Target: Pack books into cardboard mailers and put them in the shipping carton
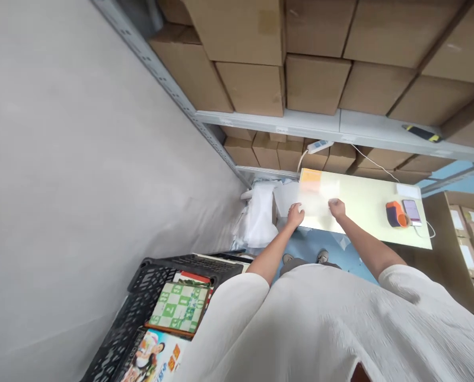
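In the head view, a thin, translucent plastic sheet or bag (315,205) lies on the pale table (364,196). My left hand (296,215) is closed at its left edge, by the table's near left corner. On the opposite side, my right hand (336,208) is closed on its right edge, fingers curled inward. An orange printed piece (310,177) shows at the far left corner of the table, just beyond the sheet. Whether the sheet is a single layer or a bag is unclear because of glare.
An orange-and-dark tape dispenser (394,214) and a phone (412,212) sit on the table's right. White wrapping (263,212) hangs at left. Shelves of cardboard boxes (318,82) rise behind, with a power strip (319,146) below. A black crate (141,307) holds books.
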Tool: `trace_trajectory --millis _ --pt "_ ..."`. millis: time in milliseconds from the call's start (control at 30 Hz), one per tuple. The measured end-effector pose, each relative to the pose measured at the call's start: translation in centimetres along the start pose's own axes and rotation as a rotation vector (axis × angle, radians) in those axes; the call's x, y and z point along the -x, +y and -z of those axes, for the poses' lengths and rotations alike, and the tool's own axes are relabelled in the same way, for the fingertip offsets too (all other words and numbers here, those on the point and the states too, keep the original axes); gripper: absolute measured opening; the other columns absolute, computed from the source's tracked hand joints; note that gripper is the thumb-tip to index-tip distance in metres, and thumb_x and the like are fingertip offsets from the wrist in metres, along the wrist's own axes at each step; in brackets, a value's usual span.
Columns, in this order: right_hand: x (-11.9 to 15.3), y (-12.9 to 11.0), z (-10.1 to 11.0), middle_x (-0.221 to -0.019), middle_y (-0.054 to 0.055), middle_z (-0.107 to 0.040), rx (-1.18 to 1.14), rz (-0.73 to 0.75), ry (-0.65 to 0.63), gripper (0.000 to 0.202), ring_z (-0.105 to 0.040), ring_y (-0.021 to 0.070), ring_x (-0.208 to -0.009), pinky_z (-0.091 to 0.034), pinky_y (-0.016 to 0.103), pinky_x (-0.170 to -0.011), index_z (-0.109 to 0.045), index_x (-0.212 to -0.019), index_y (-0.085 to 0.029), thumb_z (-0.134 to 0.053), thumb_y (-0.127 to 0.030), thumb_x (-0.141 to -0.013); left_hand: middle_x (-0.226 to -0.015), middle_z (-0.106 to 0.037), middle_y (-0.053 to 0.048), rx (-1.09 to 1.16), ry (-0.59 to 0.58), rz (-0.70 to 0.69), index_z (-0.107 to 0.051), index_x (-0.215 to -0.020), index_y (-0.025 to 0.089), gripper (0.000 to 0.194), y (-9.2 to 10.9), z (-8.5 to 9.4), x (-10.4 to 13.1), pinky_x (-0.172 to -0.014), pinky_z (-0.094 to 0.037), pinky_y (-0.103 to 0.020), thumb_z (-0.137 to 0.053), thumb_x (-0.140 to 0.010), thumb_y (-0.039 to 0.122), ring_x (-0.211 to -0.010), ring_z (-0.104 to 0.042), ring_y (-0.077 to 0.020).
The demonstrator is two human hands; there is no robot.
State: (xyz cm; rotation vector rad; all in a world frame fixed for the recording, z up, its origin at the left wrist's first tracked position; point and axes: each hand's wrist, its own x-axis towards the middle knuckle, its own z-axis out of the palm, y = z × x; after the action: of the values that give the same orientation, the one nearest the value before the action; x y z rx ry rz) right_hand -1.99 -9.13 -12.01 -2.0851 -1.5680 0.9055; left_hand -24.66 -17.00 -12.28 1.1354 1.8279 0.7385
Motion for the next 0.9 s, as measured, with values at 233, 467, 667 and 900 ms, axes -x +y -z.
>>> trace_trajectory --millis 233,467,667,900 --pt "-0.3 8.7 4.6 -0.101 0.012 -0.083 0.001 -0.222 -0.010 0.021 -0.078 0.0277 -0.099 -0.060 0.034 -0.090 -0.077 -0.094 -0.019 -0.061 -0.032 -0.092 -0.162 -0.061 -0.014 -0.076 -0.175 0.046 -0.074 -0.137 0.021 0.050 0.9 -6.9 0.6 -0.138 -0.030 -0.045 -0.074 -0.087 0.021 -0.161 -0.047 -0.0309" --pt "-2.0 13.4 6.9 -0.112 0.013 -0.083 0.053 -0.235 -0.083 0.025 -0.077 0.0279 -0.105 -0.059 0.034 -0.095 -0.079 -0.102 -0.019 -0.059 -0.033 -0.097 -0.167 -0.059 -0.013 -0.156 -0.247 0.116 -0.071 -0.143 0.023 0.055 0.8 -11.8 0.6 -0.140 -0.025 -0.050 -0.075 -0.088 0.026 -0.166 -0.039 -0.0314" --pt "-2.6 15.8 8.2 -0.116 0.015 -0.079 0.128 -0.238 -0.177 0.029 -0.072 0.0299 -0.109 -0.056 0.036 -0.097 -0.076 -0.115 -0.017 -0.056 -0.032 -0.100 -0.168 -0.056 -0.016 -0.311 -0.296 0.107 -0.071 -0.142 0.021 0.054 0.9 -13.6 0.9 -0.138 -0.029 -0.048 -0.073 -0.089 0.028 -0.163 -0.042 -0.0352" --pt "-1.5 16.3 8.7 -0.148 0.021 -0.059 0.280 0.036 -0.085 0.050 -0.056 0.0359 -0.134 -0.048 0.046 -0.112 -0.060 -0.148 -0.016 -0.050 -0.027 -0.100 -0.165 -0.059 -0.015 -0.425 -0.345 0.089 -0.069 -0.144 0.023 0.058 1.4 -12.9 0.5 -0.134 -0.036 -0.048 -0.069 -0.087 0.030 -0.155 -0.051 -0.0355"
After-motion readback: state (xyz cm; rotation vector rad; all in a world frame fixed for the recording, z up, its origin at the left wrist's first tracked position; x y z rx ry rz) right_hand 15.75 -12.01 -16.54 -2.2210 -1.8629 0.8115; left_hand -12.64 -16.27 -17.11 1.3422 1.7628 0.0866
